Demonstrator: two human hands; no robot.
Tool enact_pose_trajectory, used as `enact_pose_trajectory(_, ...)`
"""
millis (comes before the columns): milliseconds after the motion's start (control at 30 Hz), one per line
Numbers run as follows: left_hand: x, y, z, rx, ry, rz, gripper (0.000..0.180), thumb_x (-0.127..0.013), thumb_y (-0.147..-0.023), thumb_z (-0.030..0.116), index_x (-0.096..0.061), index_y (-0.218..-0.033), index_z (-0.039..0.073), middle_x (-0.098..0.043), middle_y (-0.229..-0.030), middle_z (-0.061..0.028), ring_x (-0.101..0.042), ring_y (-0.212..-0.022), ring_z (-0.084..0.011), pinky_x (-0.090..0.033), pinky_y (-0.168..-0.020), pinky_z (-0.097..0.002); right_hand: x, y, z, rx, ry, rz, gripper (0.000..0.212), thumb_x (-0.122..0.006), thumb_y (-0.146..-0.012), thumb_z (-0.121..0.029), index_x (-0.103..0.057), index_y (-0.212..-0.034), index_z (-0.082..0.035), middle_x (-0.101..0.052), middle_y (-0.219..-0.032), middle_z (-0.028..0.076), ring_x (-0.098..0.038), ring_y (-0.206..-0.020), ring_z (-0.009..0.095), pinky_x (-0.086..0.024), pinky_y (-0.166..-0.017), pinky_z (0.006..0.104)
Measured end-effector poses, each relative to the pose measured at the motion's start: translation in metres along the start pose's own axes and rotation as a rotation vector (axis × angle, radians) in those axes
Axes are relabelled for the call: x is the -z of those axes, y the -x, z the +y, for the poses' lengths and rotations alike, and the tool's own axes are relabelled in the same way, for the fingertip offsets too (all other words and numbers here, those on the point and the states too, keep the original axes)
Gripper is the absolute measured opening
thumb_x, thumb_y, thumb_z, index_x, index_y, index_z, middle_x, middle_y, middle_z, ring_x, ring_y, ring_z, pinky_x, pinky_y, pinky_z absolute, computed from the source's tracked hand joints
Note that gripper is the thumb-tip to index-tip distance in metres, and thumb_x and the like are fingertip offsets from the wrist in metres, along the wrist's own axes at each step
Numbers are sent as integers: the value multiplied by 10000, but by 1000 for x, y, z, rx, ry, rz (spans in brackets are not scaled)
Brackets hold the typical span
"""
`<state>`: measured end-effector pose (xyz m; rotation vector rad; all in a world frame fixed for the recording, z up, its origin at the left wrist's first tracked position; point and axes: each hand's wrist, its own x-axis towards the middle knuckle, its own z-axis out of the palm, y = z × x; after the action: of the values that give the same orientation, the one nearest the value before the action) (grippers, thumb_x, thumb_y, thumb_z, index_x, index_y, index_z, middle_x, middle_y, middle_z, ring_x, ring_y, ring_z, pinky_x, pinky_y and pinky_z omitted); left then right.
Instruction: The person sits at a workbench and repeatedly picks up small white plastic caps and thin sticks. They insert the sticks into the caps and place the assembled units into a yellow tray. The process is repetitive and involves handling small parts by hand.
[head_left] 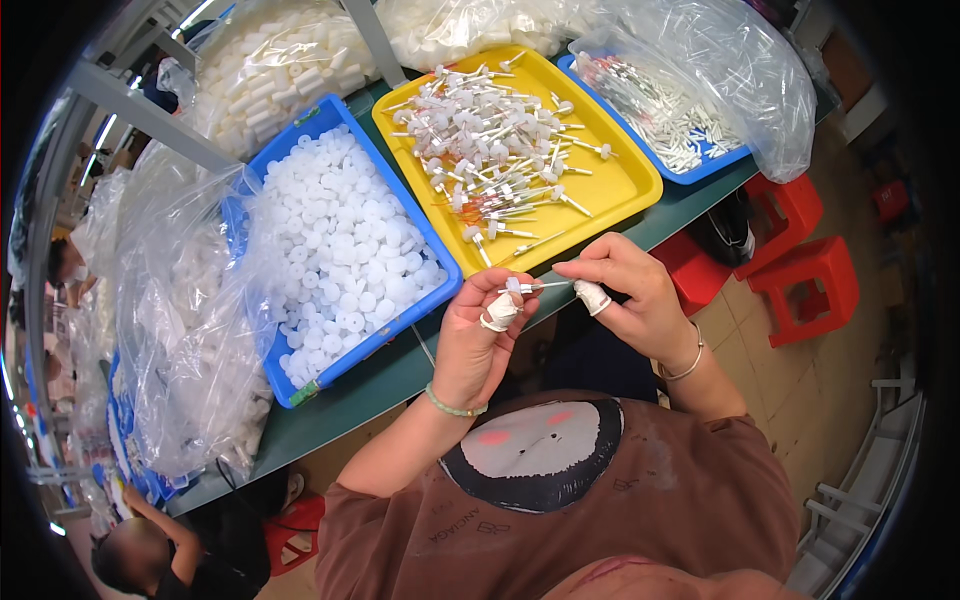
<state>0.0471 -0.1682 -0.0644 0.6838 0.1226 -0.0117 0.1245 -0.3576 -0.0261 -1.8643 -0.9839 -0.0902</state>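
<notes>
Close to the yellow tray's near edge, my two hands meet over a small thin-stemmed part. My left hand [478, 345] pinches its translucent white plastic disc [513, 286] between thumb and fingers. From the disc a thin pale rod [548, 285] runs to the right, and my right hand [635, 298] has its far end between thumb and forefinger. Both thumbs wear white finger covers. The yellow tray [630, 185] holds a heap of similar rods with white discs, some with orange-red strands. Left of it, a blue tray [437, 292] is full of loose white discs.
Another blue tray [735, 158], with small white tubes, sits at the far right under a clear plastic bag [760, 90]. Bags of white cylinders [285, 75] stand behind. Clear plastic [185, 330] lies at left. Red stools [810, 290] stand right; another person [150, 550] sits lower left.
</notes>
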Motion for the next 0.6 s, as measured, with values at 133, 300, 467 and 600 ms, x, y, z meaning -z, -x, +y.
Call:
enact_pose_trajectory(133,0,-1,0,4,-2,-15,209,-639,-889,88,-559,-1081,68,-619,-1035,-47,-618,-1024,-162,-529,-899,-245,-2,0,2,30,15,-32,289,-642,-761,21,-679,-1042,-34,-583,-881,84,-577,-828,217,-468,-705,295)
enact_pose_trajectory(300,0,0,0,-13,26,-1,207,-634,-891,83,-559,-1083,66,-619,-1038,-56,-620,-1014,-163,-529,-901,-252,-2,0,-1,22,8,-23,288,-646,-762,15,-678,-1044,-36,-584,-877,83,-579,-819,217,-470,-703,299)
enact_pose_trajectory(467,-1,0,-1,-13,-4,-24,214,-635,-890,80,-560,-1089,64,-625,-1047,-58,-621,-1002,-157,-525,-907,-257,-5,1,-2,59,15,-2,300,-653,-756,29,-677,-1047,-38,-589,-870,80,-580,-797,216,-475,-682,295)
enact_pose_trajectory(600,-1,0,0,6,-36,-15,233,-642,-885,75,-568,-1106,59,-634,-1057,-64,-622,-994,-151,-522,-903,-266,-14,-4,-8,309,287,99,342,-672,-748,36,-664,-1078,-52,-592,-862,73,-583,-785,228,-486,-653,300)
